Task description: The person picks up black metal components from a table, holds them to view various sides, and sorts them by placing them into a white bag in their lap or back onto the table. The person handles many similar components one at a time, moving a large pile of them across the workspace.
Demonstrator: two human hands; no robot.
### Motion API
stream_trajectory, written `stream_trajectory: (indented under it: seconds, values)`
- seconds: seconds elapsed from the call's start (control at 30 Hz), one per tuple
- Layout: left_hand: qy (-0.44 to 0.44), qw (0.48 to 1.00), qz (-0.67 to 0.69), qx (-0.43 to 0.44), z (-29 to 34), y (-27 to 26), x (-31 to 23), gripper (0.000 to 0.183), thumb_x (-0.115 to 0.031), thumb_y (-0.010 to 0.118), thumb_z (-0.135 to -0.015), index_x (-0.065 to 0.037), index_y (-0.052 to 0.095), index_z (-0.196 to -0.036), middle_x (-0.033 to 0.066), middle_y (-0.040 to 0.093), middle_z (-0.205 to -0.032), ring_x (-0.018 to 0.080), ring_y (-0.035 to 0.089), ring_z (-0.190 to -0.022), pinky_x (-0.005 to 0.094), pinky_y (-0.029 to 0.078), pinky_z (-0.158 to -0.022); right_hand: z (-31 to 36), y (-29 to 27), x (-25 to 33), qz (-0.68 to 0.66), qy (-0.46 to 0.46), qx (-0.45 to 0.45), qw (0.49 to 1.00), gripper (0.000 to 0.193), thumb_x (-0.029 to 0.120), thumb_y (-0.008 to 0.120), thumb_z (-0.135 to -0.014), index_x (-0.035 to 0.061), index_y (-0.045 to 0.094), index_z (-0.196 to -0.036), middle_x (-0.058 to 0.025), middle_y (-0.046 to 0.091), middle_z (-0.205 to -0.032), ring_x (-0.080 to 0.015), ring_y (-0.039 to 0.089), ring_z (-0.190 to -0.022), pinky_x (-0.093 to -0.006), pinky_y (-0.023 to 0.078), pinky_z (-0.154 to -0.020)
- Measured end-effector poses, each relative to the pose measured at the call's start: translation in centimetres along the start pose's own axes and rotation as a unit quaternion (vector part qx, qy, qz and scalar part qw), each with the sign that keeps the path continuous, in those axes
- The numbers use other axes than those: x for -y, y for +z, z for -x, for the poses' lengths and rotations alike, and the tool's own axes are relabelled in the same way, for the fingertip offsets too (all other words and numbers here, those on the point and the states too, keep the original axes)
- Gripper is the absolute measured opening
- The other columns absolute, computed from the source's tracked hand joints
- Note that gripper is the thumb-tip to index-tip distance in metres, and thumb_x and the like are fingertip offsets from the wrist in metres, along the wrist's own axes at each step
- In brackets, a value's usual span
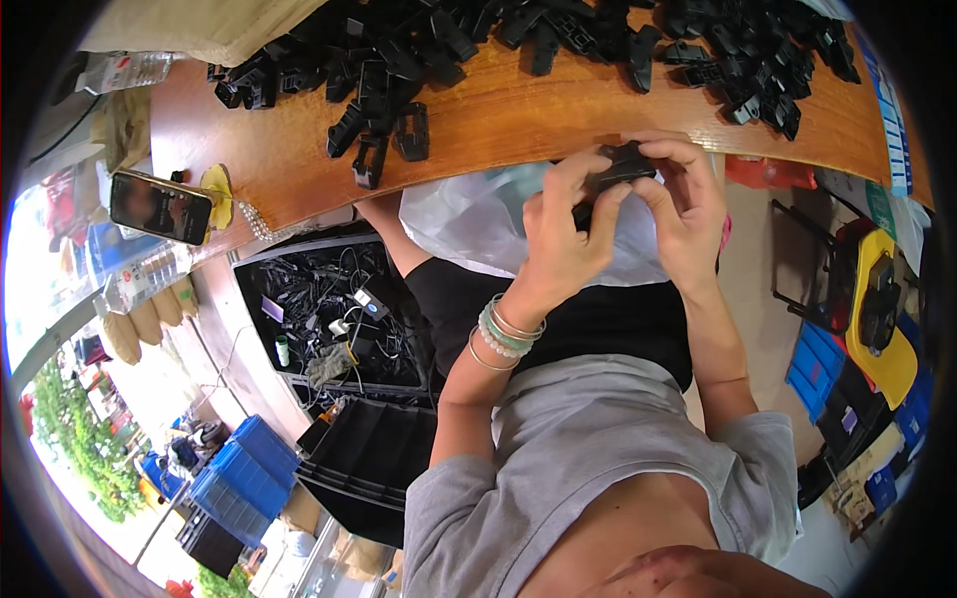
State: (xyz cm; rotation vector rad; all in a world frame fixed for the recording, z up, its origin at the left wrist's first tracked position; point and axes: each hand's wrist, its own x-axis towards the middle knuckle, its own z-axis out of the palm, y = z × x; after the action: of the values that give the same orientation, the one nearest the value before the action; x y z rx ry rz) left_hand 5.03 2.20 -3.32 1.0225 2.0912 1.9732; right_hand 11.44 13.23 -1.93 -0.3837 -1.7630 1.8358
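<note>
At the near edge of the wooden table [498,110], a small black plastic part [624,163] is held between both hands. My left hand [573,224] pinches its left side with thumb and fingers. On the other side, the thumb and fingertips of my right hand [688,214] close on it. The fingers cover much of the part, so its full shape is hidden. Loose black plastic pieces [374,90] are heaped at the far left of the table, and another heap of black parts [733,60] lies at the far right. A white plastic bag [464,224] spreads over my lap below the hands.
A phone [159,207] leans beside a yellow holder [216,194] at the table's left end. Below it stands a black crate [399,377] of cables and small parts. Blue crates [239,483] are at lower left, and a yellow item [882,339] lies at right.
</note>
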Motion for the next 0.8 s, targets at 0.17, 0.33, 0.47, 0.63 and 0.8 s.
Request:
stream_trajectory:
  seconds: [0.17, 0.33, 0.47, 0.63, 0.8]
  values:
    - [0.008, 0.999, 0.035, -0.04, 0.7, 0.8, -0.2, 0.032, 0.005, 0.06, -0.085, 0.002, 0.042, -0.111, 0.0133, 0.063, -0.084, 0.0072, 0.057, -0.055, 0.0192, 0.044, -0.049, 0.5, 0.3, -0.1, 0.024, -0.008, -0.038, 0.999, 0.027, -0.009, 0.063, -0.077, -0.002, 0.057, -0.103, -0.0112, 0.057, -0.106, -0.017, 0.053, -0.092, -0.0281, 0.043, -0.082]
    - [0.056, 0.989, -0.135, 0.005, 0.2, -1.0, 0.1, 0.027, 0.001, 0.07, -0.077, 0.0, 0.052, -0.096, 0.0123, 0.063, -0.09, 0.0178, 0.06, -0.066, 0.0269, 0.048, -0.057, -0.8, -1.7, 1.1, 0.211, -0.017, 0.083, 0.974, 0.019, -0.008, 0.062, -0.076, -0.0012, 0.063, -0.094, -0.0106, 0.061, -0.095, -0.0213, 0.058, -0.088, -0.0287, 0.046, -0.077]
    - [0.132, 0.921, -0.355, -0.086, -1.9, -5.0, -1.1, 0.025, -0.007, 0.078, -0.069, -0.003, 0.06, -0.086, 0.0088, 0.059, -0.086, 0.0245, 0.057, -0.075, 0.0334, 0.046, -0.064, -3.0, -2.8, 1.8, 0.321, -0.117, 0.034, 0.939, 0.024, -0.005, 0.061, -0.078, 0.0011, 0.064, -0.101, -0.0104, 0.062, -0.098, -0.0213, 0.06, -0.089, -0.0271, 0.046, -0.074]
    - [0.019, 0.826, -0.544, -0.148, -4.5, -8.6, 0.0, 0.018, -0.006, 0.073, -0.073, -0.002, 0.06, -0.086, 0.0105, 0.059, -0.089, 0.0279, 0.056, -0.078, 0.0358, 0.044, -0.069, -8.5, -1.9, 3.2, 0.438, -0.212, 0.08, 0.87, 0.04, 0.008, 0.061, -0.081, 0.0078, 0.055, -0.121, -0.0122, 0.051, -0.119, -0.0267, 0.048, -0.105, -0.0406, 0.036, -0.088]
    - [0.046, 0.892, -0.446, -0.061, -4.6, -8.1, 0.4, 0.011, -0.006, 0.066, -0.079, -0.001, 0.058, -0.085, 0.0104, 0.06, -0.088, 0.0276, 0.058, -0.079, 0.0327, 0.045, -0.073, -10.2, -2.5, 0.8, 0.502, -0.288, 0.07, 0.812, 0.034, -0.005, 0.052, -0.087, 0.0081, 0.061, -0.117, -0.007, 0.059, -0.111, -0.0175, 0.059, -0.093, -0.0264, 0.046, -0.081]
